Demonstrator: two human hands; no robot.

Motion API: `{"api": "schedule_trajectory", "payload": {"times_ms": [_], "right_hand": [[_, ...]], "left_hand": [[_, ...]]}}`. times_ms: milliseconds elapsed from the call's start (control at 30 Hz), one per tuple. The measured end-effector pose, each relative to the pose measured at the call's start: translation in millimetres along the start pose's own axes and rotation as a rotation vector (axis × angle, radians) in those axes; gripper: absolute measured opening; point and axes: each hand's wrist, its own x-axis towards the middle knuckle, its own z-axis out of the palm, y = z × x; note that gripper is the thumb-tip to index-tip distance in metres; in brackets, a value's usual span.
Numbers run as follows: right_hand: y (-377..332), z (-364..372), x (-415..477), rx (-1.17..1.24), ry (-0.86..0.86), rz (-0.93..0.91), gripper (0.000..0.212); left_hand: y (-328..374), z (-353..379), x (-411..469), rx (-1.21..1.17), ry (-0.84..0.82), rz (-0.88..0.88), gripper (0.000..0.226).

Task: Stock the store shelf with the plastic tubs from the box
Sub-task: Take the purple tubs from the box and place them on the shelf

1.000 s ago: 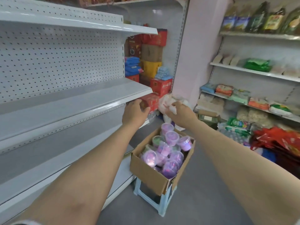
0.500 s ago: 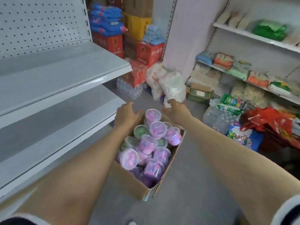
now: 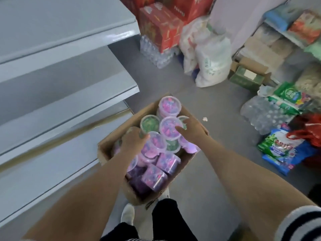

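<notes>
An open cardboard box (image 3: 106, 150) stands on the floor in front of me, holding several clear lidded plastic tubs with pink, purple or green contents. My left hand (image 3: 132, 142) is down in the box's left side, its fingers curled over a tub that is mostly hidden under the palm, next to a pink tub (image 3: 156, 145). At the box's right side, my right hand (image 3: 190, 132) grips a pink-filled tub (image 3: 168, 126), with the thumb on the lid and the fingers round its far side. The grey store shelf (image 3: 69, 94) rises in bare tiers on the left.
Red cartons (image 3: 161, 26), white sacks (image 3: 210, 56) and shrink-wrapped water bottles (image 3: 154, 54) stand beyond the box. More bottled water (image 3: 260, 113), detergent bags (image 3: 281, 150) and a stocked shelf line the right. My legs and a shoe (image 3: 127, 214) are just behind the box.
My view has tilted down from the shelves to the box. Both hands dropped from shelf height into the box and closed round tubs.
</notes>
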Motion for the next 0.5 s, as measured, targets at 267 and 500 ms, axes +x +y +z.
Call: {"api": "schedule_trajectory", "payload": {"times_ms": [267, 500], "right_hand": [[29.8, 6.7, 89.9, -0.043, -0.16, -0.03, 0.063], [39.6, 10.2, 128.1, -0.026, -0.23, -0.075, 0.044]], "left_hand": [[9.6, 71.4, 29.2, -0.084, -0.068, -0.413, 0.078], [9.8, 83.1, 38.7, -0.206, -0.06, -0.592, 0.067]]}}
